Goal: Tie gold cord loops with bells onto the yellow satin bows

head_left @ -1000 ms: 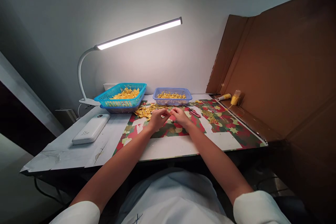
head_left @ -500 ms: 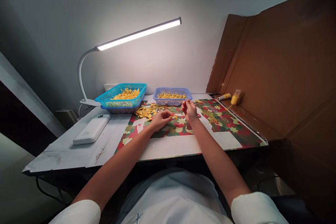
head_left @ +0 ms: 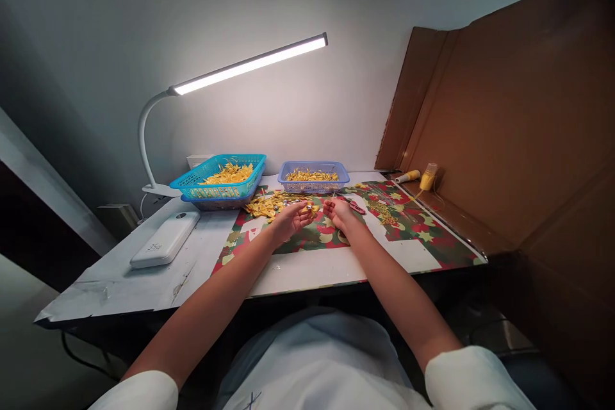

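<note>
My left hand (head_left: 290, 220) is closed in a pinch on a small yellow ribbon piece with a shiny silvery bead (head_left: 309, 209), its lower fingers slightly curled. Close by on the right, my right hand (head_left: 338, 213) has its fingertips pinched together; a thin pale sliver shows above them, too small to name. The two hands are apart, just over the patterned mat. Behind my left hand lies a loose pile of yellow ribbon pieces (head_left: 267, 205) with some silvery beads. Beside my right hand are red-handled snips (head_left: 356, 206), partly hidden.
A turquoise basket (head_left: 192, 189) of yellow pieces stands at the back left, a lilac basket (head_left: 313, 187) at the back middle. Gold cords (head_left: 385, 214) lie on the mat's right. A white power bank (head_left: 166, 240), a lamp (head_left: 147, 134) and a cardboard wall (head_left: 500, 115) flank the work area.
My right hand has come down and slightly left, nearer my left hand. The red-handled snips now show more. My left hand's fingers have opened out a little around the yellow piece.
</note>
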Demonstrator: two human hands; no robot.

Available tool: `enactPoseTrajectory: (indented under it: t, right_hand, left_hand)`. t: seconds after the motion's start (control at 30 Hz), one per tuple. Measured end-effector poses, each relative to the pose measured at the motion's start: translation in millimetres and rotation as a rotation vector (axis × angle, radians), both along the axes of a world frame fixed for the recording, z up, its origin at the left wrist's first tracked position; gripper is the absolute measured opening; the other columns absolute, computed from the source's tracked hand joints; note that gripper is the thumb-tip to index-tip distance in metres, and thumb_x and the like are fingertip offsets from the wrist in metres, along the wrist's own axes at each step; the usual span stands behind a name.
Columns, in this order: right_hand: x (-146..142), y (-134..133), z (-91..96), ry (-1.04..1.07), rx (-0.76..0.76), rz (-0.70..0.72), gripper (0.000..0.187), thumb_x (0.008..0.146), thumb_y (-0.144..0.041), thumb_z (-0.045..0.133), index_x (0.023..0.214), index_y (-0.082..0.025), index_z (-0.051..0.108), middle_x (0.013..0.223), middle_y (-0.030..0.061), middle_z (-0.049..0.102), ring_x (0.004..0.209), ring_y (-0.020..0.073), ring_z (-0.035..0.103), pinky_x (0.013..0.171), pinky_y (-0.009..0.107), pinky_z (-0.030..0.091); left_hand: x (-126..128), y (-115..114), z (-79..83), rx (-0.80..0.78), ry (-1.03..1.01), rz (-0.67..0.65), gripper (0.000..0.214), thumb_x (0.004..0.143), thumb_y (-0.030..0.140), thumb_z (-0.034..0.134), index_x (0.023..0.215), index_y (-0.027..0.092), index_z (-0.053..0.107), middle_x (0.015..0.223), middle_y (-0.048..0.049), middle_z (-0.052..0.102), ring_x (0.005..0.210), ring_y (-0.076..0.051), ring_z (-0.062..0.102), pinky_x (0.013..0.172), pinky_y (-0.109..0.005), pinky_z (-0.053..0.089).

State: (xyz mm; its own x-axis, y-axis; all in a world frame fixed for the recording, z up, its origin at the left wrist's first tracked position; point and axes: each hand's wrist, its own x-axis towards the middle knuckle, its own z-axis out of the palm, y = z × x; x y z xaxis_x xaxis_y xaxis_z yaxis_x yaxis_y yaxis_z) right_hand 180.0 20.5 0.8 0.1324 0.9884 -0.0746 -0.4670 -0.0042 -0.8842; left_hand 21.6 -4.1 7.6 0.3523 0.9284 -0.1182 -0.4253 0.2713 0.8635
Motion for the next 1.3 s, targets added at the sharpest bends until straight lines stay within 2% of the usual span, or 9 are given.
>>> enactPoseTrajectory:
  t: [0.2,0.3,0.47,0.6,0.7,0.77,1.0,1.17,1.3]
  right_hand:
    - [2.8,2.7,3.8,-0.114,-0.116,0.044,0.028,0.088,-0.009,0.041,0.061,-0.019,0.041,0.049,-0.0040,0.047,0.040,0.0052,0.044,0.047,0.015,0.046]
    - [2.6,3.9,3.5,-0.227,-0.121,0.040,0.031,0.088,-0.008,0.038,0.059,-0.019,0.039,0.048,-0.0051,0.044,0.038,0.0041,0.039,0.045,0.014,0.042]
    - [-1.9,10.7,-3.0,-0.535,-0.153,0.036,0.030,0.087,-0.012,0.041,0.059,-0.016,0.049,0.048,-0.0020,0.051,0.036,0.0050,0.037,0.040,0.017,0.033]
    - [-7.8,26.6,1.2,-0.855,-0.210,0.058,0.021,0.082,-0.019,0.055,0.063,-0.013,0.061,0.054,0.0052,0.062,0.040,0.0097,0.047,0.043,0.021,0.035]
    - [-14.8,38.7,8.5,-1.090,-0.243,0.046,0.007,0.074,-0.016,0.065,0.071,-0.010,0.068,0.063,0.0129,0.068,0.060,0.0205,0.064,0.050,0.024,0.041]
    - [-19.9,43.1,11.8,-1.216,-0.249,0.042,0.009,0.070,-0.011,0.068,0.078,-0.008,0.070,0.074,0.0181,0.071,0.075,0.0266,0.068,0.056,0.025,0.044]
    - [-27.3,38.6,15.0,-1.449,-0.201,0.041,0.026,0.058,-0.001,0.071,0.083,-0.005,0.071,0.090,0.0224,0.071,0.089,0.0299,0.068,0.067,0.026,0.049]
    - [-28.9,35.1,18.3,-1.513,-0.097,-0.006,0.025,0.065,-0.010,0.071,0.091,-0.011,0.070,0.101,0.0219,0.069,0.099,0.0291,0.066,0.076,0.030,0.050]
    - [-34.9,36.3,20.5,-1.534,-0.063,-0.001,0.023,0.060,-0.009,0.076,0.082,-0.011,0.069,0.093,0.0228,0.069,0.094,0.0316,0.067,0.075,0.037,0.051]
  left_hand:
    - [-0.5,-6.2,-0.8,0.269,0.274,-0.049,0.023,0.065,0.022,0.076,0.084,0.012,0.067,0.072,-0.0025,0.066,0.063,-0.010,0.061,0.067,-0.023,0.050]
    - [-0.2,-12.6,0.8,0.585,0.595,-0.071,0.017,0.068,0.024,0.069,0.080,0.013,0.067,0.067,-0.0010,0.064,0.060,-0.011,0.058,0.060,-0.023,0.046]
    - [3.2,-22.2,4.1,1.154,1.354,-0.041,0.012,0.069,0.016,0.058,0.076,0.017,0.068,0.067,-0.0020,0.064,0.064,-0.015,0.057,0.062,-0.025,0.043]
    - [9.2,-26.2,4.5,1.373,1.527,-0.183,0.021,0.083,0.030,0.050,0.081,0.017,0.066,0.080,-0.0074,0.065,0.075,-0.019,0.061,0.067,-0.028,0.045]
    - [13.7,-29.6,4.1,1.385,1.550,-0.159,0.035,0.085,0.042,0.050,0.107,0.017,0.062,0.092,-0.0098,0.066,0.086,-0.023,0.063,0.072,-0.031,0.047]
    - [15.8,-31.8,3.8,1.367,1.571,-0.123,0.044,0.084,0.045,0.051,0.116,0.015,0.056,0.099,-0.0117,0.066,0.093,-0.026,0.062,0.074,-0.032,0.047]
    - [11.5,-28.3,-1.7,1.342,1.527,-0.023,0.035,0.085,0.048,0.049,0.097,0.017,0.061,0.091,-0.0087,0.067,0.084,-0.023,0.062,0.069,-0.032,0.044]
    - [-2.2,-15.9,0.4,1.079,1.374,0.237,0.028,0.088,0.040,0.045,0.088,0.019,0.062,0.080,-0.0030,0.065,0.075,-0.017,0.059,0.066,-0.028,0.040]
    - [-11.0,-5.2,2.3,0.879,1.383,0.384,0.019,0.083,0.032,0.051,0.081,0.017,0.063,0.075,-0.0033,0.064,0.073,-0.018,0.057,0.065,-0.028,0.039]
